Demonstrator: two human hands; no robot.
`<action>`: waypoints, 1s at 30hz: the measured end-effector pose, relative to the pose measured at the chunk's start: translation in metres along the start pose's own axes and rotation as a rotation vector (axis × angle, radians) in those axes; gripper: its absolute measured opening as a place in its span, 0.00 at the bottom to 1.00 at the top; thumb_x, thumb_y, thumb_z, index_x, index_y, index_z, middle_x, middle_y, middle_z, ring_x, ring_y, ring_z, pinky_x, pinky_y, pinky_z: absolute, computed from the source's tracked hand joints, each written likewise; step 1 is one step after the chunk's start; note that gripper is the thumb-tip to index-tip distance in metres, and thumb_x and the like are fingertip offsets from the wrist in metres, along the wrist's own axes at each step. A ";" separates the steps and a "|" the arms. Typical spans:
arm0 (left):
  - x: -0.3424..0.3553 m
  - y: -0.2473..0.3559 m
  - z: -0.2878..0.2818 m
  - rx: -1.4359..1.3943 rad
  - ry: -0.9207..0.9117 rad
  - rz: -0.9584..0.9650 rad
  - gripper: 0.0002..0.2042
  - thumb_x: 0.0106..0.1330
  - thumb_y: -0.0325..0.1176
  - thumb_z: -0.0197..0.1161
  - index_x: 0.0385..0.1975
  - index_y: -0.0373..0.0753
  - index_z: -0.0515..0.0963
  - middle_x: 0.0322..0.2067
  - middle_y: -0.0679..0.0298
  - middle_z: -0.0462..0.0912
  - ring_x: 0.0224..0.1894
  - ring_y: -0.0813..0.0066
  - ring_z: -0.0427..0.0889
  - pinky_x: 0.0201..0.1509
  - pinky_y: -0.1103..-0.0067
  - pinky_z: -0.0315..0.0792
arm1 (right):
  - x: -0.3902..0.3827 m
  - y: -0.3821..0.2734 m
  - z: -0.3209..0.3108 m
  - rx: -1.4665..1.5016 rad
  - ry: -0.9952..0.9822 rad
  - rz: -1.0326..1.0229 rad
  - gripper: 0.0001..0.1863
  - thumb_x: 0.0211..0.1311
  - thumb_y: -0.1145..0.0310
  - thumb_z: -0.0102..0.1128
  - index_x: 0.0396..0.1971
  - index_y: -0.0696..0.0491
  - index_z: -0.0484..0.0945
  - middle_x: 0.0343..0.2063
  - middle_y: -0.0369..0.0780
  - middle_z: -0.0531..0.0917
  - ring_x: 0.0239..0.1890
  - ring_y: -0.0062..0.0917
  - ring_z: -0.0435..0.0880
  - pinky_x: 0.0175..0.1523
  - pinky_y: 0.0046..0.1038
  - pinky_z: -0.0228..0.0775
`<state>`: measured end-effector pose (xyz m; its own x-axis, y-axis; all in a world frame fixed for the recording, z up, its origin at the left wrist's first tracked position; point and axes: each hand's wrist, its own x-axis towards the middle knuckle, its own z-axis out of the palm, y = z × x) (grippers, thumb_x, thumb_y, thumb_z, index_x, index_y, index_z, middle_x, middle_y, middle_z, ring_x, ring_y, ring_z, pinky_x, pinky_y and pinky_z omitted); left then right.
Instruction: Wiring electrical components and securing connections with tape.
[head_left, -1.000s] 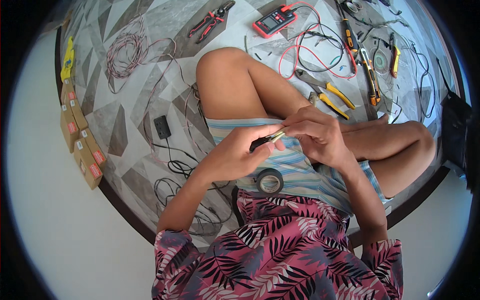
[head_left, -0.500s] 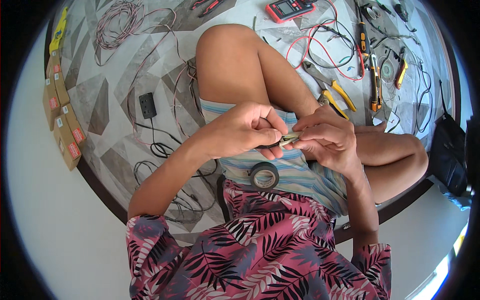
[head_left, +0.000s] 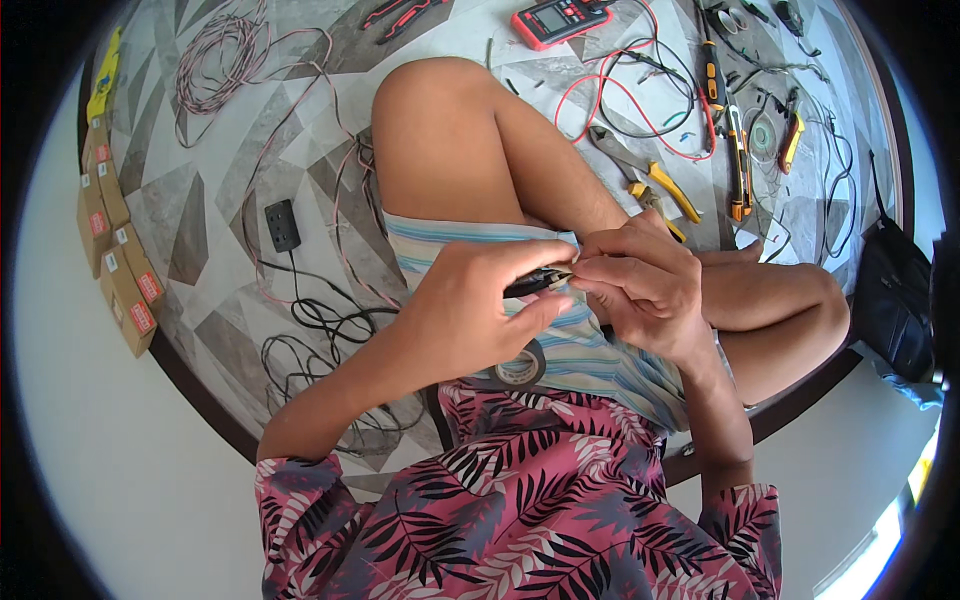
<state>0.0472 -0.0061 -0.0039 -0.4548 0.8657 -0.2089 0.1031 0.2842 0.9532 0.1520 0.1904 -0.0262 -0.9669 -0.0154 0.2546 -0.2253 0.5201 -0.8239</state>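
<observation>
Above my lap, my left hand (head_left: 462, 300) curls its thumb and fingers around a small black piece (head_left: 535, 284) with a pale end; its exact kind is too small to tell. Close against it, my right hand (head_left: 645, 290) is closed in a pinch at a thin pale strand (head_left: 566, 276) by that end. The right fingers hide most of what they grip. A roll of black tape (head_left: 541, 362) lies on my shorts just below the left hand, which covers part of it.
Yellow-handled pliers (head_left: 672, 192), a utility knife (head_left: 738, 165), a screwdriver (head_left: 712, 75) and a red multimeter (head_left: 560, 20) lie ahead to the right. Left are a black socket block (head_left: 282, 225), tangled cables (head_left: 325, 320), a wire coil (head_left: 215, 75) and cardboard boxes (head_left: 125, 290). A black bag (head_left: 885, 290) stands right.
My left hand has turned and shifted lower, its fingers and thumb now spread around the black piece, which shows more. It covers more of the tape roll. My right hand stays pinched.
</observation>
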 end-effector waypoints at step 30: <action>0.023 -0.009 0.024 0.656 -0.095 0.125 0.39 0.63 0.25 0.62 0.71 0.26 0.49 0.33 0.49 0.82 0.34 0.53 0.82 0.37 0.64 0.77 | -0.013 0.012 0.018 0.021 0.008 0.115 0.10 0.46 0.79 0.65 0.32 0.60 0.79 0.28 0.46 0.82 0.35 0.44 0.82 0.45 0.40 0.72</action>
<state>0.0576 0.0210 -0.0223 -0.3282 0.9322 -0.1526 0.6795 0.3452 0.6474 0.1599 0.1815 -0.0490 -0.9855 0.0500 0.1619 -0.1156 0.5002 -0.8581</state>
